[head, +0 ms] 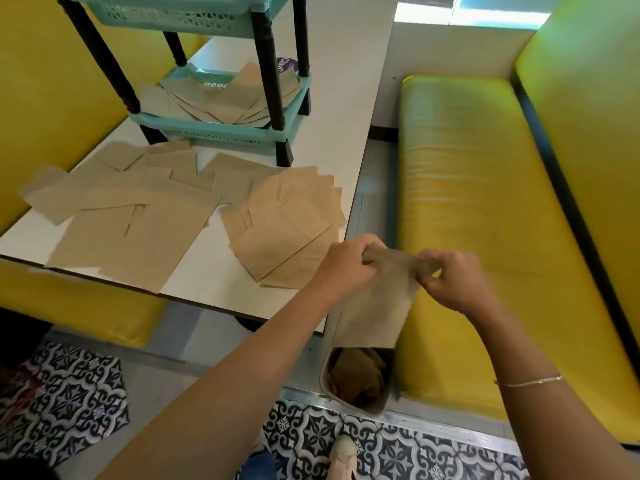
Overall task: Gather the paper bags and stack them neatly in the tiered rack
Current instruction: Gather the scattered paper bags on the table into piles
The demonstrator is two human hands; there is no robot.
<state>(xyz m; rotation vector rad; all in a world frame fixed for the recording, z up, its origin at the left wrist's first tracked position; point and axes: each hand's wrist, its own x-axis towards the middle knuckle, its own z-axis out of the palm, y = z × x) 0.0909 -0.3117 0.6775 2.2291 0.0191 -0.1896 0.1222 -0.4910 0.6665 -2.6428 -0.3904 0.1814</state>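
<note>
Bag [375,306] hangs off the table's [346,109] near right corner, above a bin [356,382] holding more; left hand [349,265] and right hand [453,278] each pinch a top corner; best flatten it, square it onto the pile [287,230] at that corner, then carry all to the rack [221,129] at the far edge.

White rectangular laminate table [332,109] with dark edge. On it: teal plastic tiered rack with black posts [221,128], standing at far end; loose spread of flat brown paper bags [131,216] on near-left, overlapping, a few past table's edge; second fanned pile of brown paper bags [287,223] near right edge. Rack's lowest tray holds fanned brown bags [214,102].
</note>
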